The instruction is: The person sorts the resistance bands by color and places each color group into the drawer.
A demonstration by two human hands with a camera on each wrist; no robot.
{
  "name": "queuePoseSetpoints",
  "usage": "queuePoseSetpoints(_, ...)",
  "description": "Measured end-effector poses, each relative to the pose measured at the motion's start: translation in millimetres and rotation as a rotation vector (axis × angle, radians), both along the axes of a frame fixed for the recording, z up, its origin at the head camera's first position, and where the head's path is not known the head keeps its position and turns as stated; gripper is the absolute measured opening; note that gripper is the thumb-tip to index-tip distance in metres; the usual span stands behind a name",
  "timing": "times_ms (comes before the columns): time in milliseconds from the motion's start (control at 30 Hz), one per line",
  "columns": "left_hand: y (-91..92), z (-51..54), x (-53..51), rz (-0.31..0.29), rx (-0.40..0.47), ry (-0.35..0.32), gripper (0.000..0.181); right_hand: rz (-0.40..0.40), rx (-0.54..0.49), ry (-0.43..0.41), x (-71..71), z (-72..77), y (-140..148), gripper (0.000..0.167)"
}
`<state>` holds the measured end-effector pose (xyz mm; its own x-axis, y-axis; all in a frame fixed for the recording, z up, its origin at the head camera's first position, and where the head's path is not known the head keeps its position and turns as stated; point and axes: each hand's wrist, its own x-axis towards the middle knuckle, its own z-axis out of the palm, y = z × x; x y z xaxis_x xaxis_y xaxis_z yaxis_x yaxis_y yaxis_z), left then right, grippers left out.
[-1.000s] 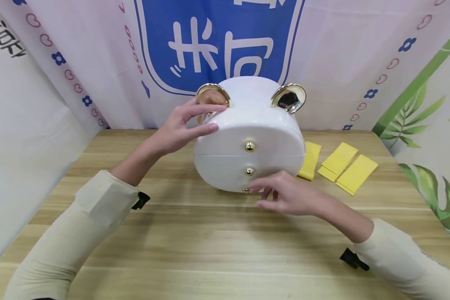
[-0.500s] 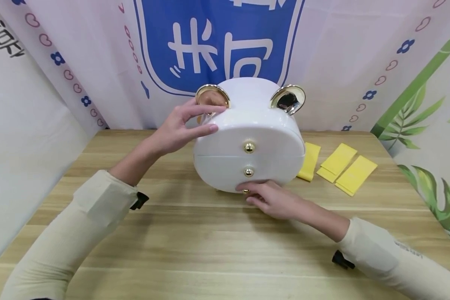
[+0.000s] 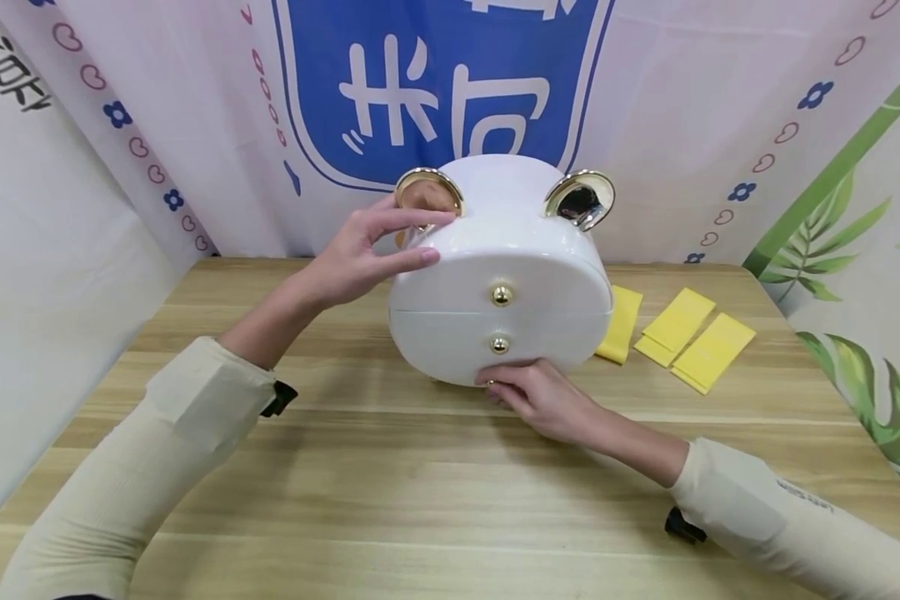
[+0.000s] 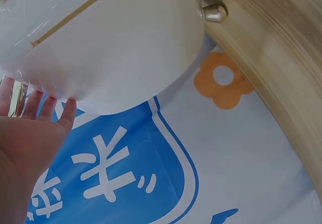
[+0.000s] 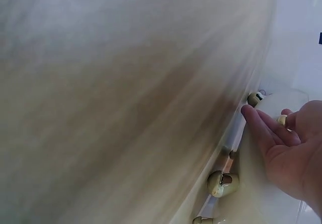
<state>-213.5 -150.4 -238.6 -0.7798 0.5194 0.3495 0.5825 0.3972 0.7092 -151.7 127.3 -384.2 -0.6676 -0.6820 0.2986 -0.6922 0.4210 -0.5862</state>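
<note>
A white rounded box (image 3: 450, 333) with gold ears stands upright on the table, with gold knobs down its front. My left hand (image 3: 352, 254) rests on its upper left side by the left gold ear (image 3: 429, 193), fingers extended. In the left wrist view, that hand (image 4: 30, 138) has its fingertips against the white shell (image 4: 126, 48). Low on the front, my right hand (image 3: 543, 400) pinches the lowest gold knob (image 3: 491, 383), which the fingers partly cover. The right wrist view has the right hand (image 5: 294, 153) with its fingers around a gold knob (image 5: 282, 120).
Several folded yellow pieces (image 3: 712, 350) lie to the right of the box on the wooden table (image 3: 420, 500). Behind it hangs a printed curtain (image 3: 667, 125). Gold feet (image 5: 221, 183) are under the box in the right wrist view.
My right hand has moved left along the box's lower front, and its fingers have come together on the lowest knob. The left hand and the box have stayed in place.
</note>
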Motion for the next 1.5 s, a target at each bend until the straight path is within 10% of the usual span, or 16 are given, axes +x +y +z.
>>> queuePoseSetpoints(733, 0.8, 1.0, 0.2, 0.002, -0.008, -0.016, 0.044, 0.074, 0.015, 0.016, 65.4, -0.4, 0, 0.026)
queuePoseSetpoints(1500, 0.8, 1.2, 0.0, -0.002, -0.013, 0.004, 0.044, 0.130, 0.070, -0.110, 69.8, 6.5, 6, 0.030)
